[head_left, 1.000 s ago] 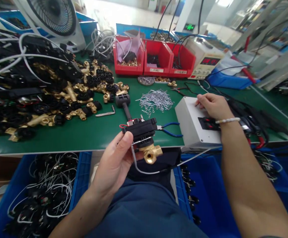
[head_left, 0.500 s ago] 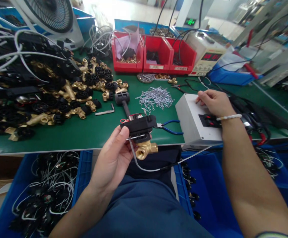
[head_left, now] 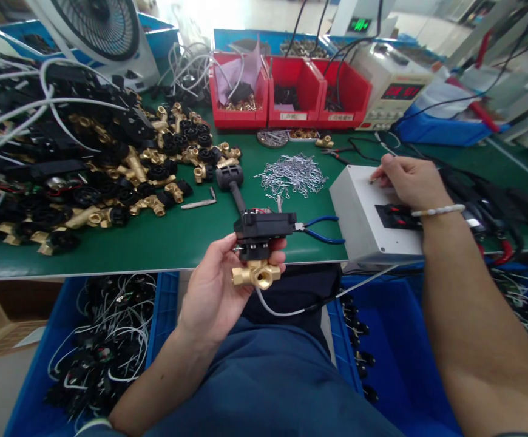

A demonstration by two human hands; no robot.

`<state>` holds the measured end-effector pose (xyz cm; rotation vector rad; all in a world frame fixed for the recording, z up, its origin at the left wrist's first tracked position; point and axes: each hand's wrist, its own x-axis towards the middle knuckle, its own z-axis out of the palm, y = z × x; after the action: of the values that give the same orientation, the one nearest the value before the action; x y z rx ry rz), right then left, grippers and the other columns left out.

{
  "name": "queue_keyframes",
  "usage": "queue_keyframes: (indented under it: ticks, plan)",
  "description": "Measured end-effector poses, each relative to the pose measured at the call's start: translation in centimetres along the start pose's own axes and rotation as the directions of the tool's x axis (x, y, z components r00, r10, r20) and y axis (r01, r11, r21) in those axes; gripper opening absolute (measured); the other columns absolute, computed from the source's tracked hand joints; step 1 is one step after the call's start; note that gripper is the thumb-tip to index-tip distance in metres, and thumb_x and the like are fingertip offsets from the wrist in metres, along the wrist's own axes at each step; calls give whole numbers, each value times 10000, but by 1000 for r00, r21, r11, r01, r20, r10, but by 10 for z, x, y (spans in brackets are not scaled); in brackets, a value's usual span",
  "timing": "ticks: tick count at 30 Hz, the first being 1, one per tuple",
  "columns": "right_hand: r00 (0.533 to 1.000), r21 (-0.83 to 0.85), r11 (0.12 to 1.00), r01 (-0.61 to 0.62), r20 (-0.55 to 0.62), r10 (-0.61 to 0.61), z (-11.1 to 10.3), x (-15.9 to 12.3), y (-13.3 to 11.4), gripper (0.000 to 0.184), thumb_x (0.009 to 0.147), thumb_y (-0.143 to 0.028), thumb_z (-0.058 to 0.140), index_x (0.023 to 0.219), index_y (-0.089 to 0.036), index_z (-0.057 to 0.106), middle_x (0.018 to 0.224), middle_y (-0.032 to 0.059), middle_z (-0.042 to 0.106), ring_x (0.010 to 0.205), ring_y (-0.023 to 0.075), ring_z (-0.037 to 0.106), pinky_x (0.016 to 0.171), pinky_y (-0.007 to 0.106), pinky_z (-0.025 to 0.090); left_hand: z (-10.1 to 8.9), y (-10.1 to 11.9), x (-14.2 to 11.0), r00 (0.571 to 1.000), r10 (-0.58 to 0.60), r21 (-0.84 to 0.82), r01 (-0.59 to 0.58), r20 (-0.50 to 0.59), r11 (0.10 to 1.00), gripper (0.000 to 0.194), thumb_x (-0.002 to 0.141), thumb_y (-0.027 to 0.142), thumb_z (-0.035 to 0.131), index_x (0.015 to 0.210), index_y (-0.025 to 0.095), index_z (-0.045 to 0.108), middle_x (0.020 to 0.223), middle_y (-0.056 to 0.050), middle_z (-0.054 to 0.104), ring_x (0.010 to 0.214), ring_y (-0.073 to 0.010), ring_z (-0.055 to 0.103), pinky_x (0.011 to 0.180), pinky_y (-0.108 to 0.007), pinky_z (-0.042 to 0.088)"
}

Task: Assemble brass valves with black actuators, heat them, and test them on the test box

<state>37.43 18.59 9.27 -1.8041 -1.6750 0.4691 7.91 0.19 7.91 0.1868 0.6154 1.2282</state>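
Note:
My left hand (head_left: pixel 221 288) grips a motorized brass valve just in front of the bench edge. Its black actuator housing (head_left: pixel 266 226) is on top and its brass valve body (head_left: pixel 257 276) below, ports outward. A grey cable (head_left: pixel 282 312) runs from behind the valve to a dark joint, then on towards the grey box (head_left: pixel 357 203). My right hand (head_left: pixel 414 182) rests on top of that box with fingers pinched together. Whatever those fingertips touch is hidden. Beside the right wrist, the box carries a black terminal panel with red parts (head_left: pixel 394 216).
Blue-handled pliers (head_left: pixel 323 230), a dark mallet (head_left: pixel 230 177), a hex key (head_left: pixel 199 203) and a pile of metal clips (head_left: pixel 292 175) lie on the green bench (head_left: pixel 155 243). Brass valves (head_left: pixel 132 164) crowd the left. Red bins (head_left: pixel 295 97) and a power supply (head_left: pixel 394 91) stand behind.
The valve has been turned in my left hand, so its brass ports face differently and the housing sits more level. My right hand stays on the box. The view has shifted slightly.

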Motion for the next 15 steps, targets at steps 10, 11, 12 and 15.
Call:
queue_keyframes:
  ticks: [10,11,12,15]
  plan:
    - [1000,-8,1000,23,-1,-23,2,1,0,265,990,-171,529,766,-109,657,691,42,603,582,75,504,603,210,379,-2,0,0,1000,10,-25,-10,28,1000,430,973,299,370,899,106,748,847,-102,757,685,-152,727,713,-262,614]
    - [1000,-10,1000,27,-1,-27,3,1,1,266,989,-174,531,766,-109,659,685,37,601,579,74,505,602,209,379,-2,1,0,1000,11,-24,-10,22,1000,450,977,300,352,895,105,749,839,-103,757,681,-153,727,707,-263,613]
    - [1000,-14,999,29,-3,-29,3,2,2,266,988,-177,534,763,-111,660,677,30,598,576,74,505,601,208,378,-2,1,-1,1000,11,-24,-11,14,1000,471,982,297,329,894,103,750,833,-104,756,678,-154,727,703,-264,613]
    - [1000,-30,999,20,-9,-20,3,4,5,251,976,-182,557,761,-118,671,641,11,584,566,76,508,591,208,369,-2,2,0,1000,7,-17,-7,4,1000,514,986,273,279,907,96,755,826,-106,756,670,-156,728,692,-265,610]
